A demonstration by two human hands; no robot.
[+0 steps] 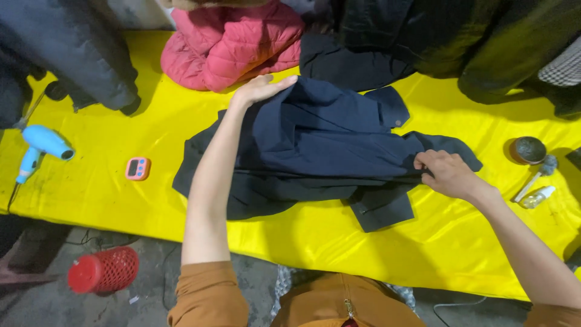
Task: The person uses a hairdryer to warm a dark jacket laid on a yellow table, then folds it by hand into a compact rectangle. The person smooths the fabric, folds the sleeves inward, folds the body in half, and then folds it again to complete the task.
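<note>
A dark navy jacket (pixel 321 151), rumpled mid-frame, is pressed by the flat open left hand (pixel 260 89) and pinched by the right hand (pixel 445 172).

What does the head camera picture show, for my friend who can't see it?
A person's left hand and right hand press on a dark navy garment on a yellow table. A pink puffy jacket, blue hair dryer and small pink timer lie nearby.

Left hand (pixel 261 88) flat, right hand (pixel 445 172) pinching.
</note>
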